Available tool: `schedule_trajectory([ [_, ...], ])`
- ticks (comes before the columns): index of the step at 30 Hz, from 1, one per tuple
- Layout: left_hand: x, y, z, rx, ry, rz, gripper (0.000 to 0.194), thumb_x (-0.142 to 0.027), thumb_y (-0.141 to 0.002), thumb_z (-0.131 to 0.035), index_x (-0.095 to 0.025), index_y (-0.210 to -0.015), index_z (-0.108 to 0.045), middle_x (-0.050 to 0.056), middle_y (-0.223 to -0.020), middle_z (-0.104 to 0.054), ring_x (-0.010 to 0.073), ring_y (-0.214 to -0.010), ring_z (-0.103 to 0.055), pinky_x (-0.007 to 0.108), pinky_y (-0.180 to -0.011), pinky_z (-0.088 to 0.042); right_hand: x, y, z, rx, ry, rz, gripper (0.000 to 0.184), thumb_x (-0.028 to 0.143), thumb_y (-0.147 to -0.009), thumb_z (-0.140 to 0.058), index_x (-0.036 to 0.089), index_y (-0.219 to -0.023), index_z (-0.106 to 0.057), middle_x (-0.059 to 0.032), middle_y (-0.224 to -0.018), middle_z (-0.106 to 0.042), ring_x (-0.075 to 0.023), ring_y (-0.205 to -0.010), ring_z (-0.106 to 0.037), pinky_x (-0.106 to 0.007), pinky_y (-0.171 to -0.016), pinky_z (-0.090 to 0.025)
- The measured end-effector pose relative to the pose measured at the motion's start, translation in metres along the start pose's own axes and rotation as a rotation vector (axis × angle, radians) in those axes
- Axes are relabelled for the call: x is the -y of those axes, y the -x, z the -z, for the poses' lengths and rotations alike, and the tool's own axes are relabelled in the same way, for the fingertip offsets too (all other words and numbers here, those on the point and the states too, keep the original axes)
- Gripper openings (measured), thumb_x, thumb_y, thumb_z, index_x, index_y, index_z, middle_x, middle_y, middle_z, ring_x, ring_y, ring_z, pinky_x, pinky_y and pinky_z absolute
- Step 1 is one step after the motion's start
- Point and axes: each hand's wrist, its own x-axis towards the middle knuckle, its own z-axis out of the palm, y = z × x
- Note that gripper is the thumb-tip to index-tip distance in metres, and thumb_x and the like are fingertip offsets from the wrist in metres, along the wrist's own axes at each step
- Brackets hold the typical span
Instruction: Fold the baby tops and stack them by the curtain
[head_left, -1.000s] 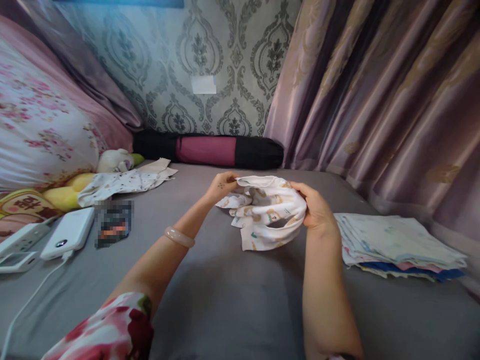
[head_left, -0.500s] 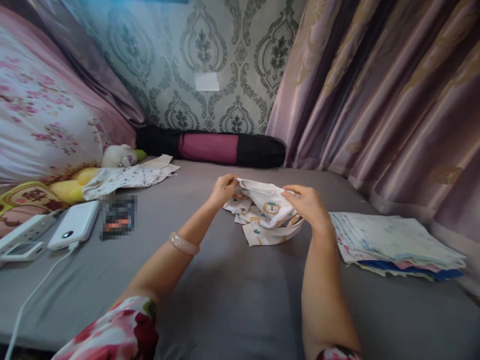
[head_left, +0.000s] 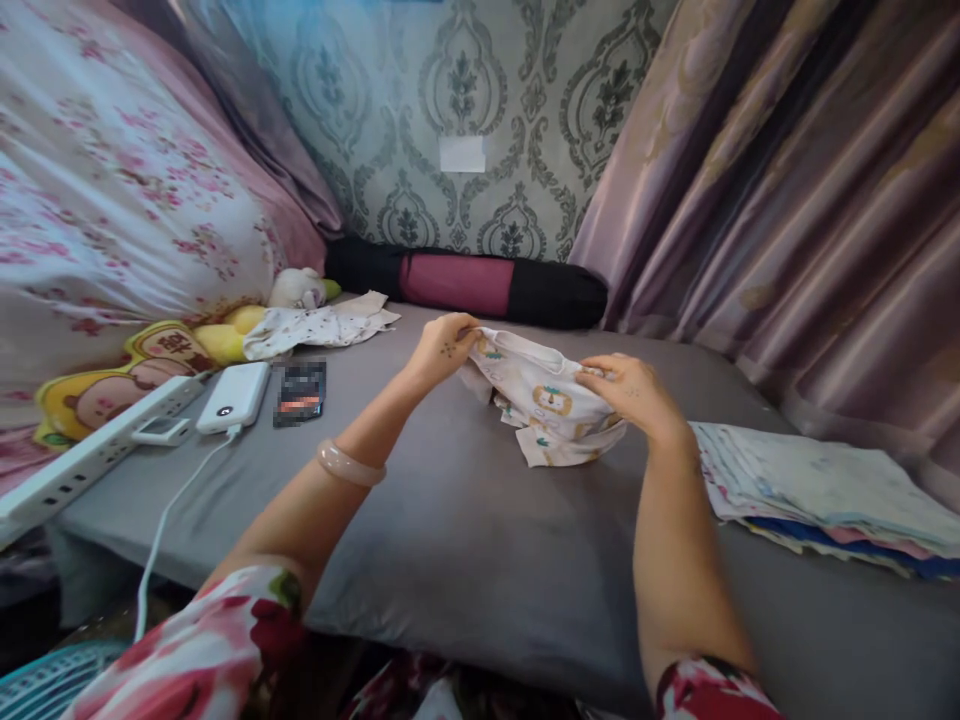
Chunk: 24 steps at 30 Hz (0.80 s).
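A small white shirt [head_left: 559, 400] printed with lion faces and green leaves is stretched between my two hands by its neckline. My left hand [head_left: 448, 350] pinches the left shoulder edge, and my right hand [head_left: 634, 390] pinches the right one. The lower part of the shirt hangs bunched and rests against the grey bed sheet [head_left: 465, 540]. Folds hide its far side. A pale bangle [head_left: 351, 465] circles my left wrist.
On the right lies a stack of folded cloths [head_left: 832, 490]. To the left are a spotted garment [head_left: 322, 328], a white power bank [head_left: 234, 398] with a cable, a power strip [head_left: 97, 455] and plush toys [head_left: 180, 350]. A long black bolster [head_left: 465, 285] lies against the wall.
The view has turned left and downward, showing the bed's front edge. The shirt is raised and spread more at the shoulders, its lion print now flatter. Both hands keep their hold.
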Motion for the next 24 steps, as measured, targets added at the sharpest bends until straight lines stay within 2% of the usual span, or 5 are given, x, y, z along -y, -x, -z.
schedule_trajectory([
  [13,-0.014,-0.008,0.072,0.003,-0.007,-0.172,0.013,-0.027,-0.074,-0.061,-0.021,-0.076,-0.073,0.002,-0.070,-0.067,0.0185,-0.076,-0.064,0.029,-0.076,-0.048,0.049,-0.005,0.062,-0.091,0.249,0.149,0.024,0.031,-0.095,-0.050,0.027,-0.100,-0.073,-0.0051,-0.101,-0.073,-0.0239,-0.100,-0.064,-0.033,-0.085,-0.045],
  [15,-0.023,-0.015,0.080,-0.086,-0.008,-0.195,0.012,-0.027,-0.075,-0.061,-0.023,-0.076,-0.072,0.001,-0.072,-0.067,0.0188,-0.078,-0.064,0.030,-0.079,-0.048,0.055,-0.010,0.075,-0.151,0.238,0.171,0.024,0.033,-0.096,-0.050,0.027,-0.102,-0.072,-0.0052,-0.100,-0.073,-0.0247,-0.100,-0.064,-0.034,-0.085,-0.045],
  [19,-0.043,-0.033,0.090,-0.467,-0.022,-0.261,0.015,-0.028,-0.083,-0.056,-0.024,-0.084,-0.071,0.002,-0.087,-0.069,0.0182,-0.088,-0.061,0.032,-0.086,-0.046,0.065,-0.026,0.089,-0.343,0.237,0.183,0.027,0.035,-0.098,-0.045,0.026,-0.104,-0.070,-0.0067,-0.103,-0.072,-0.0265,-0.105,-0.062,-0.037,-0.088,-0.043],
  [20,-0.045,-0.039,0.089,-0.455,-0.035,-0.269,0.015,-0.027,-0.084,-0.056,-0.023,-0.082,-0.070,0.002,-0.086,-0.068,0.0180,-0.090,-0.060,0.032,-0.087,-0.045,0.066,-0.030,0.090,-0.347,0.248,0.181,0.027,0.035,-0.098,-0.046,0.025,-0.103,-0.071,-0.0068,-0.101,-0.071,-0.0268,-0.105,-0.061,-0.038,-0.088,-0.042],
  [24,-0.042,-0.062,0.081,-0.088,-0.111,-0.201,0.010,-0.022,-0.077,-0.060,-0.019,-0.069,-0.066,0.002,-0.066,-0.063,0.0186,-0.081,-0.059,0.032,-0.084,-0.045,0.066,-0.044,0.089,-0.310,0.305,0.194,0.026,0.036,-0.096,-0.049,0.023,-0.097,-0.071,-0.0075,-0.100,-0.070,-0.0280,-0.108,-0.058,-0.041,-0.093,-0.040],
])
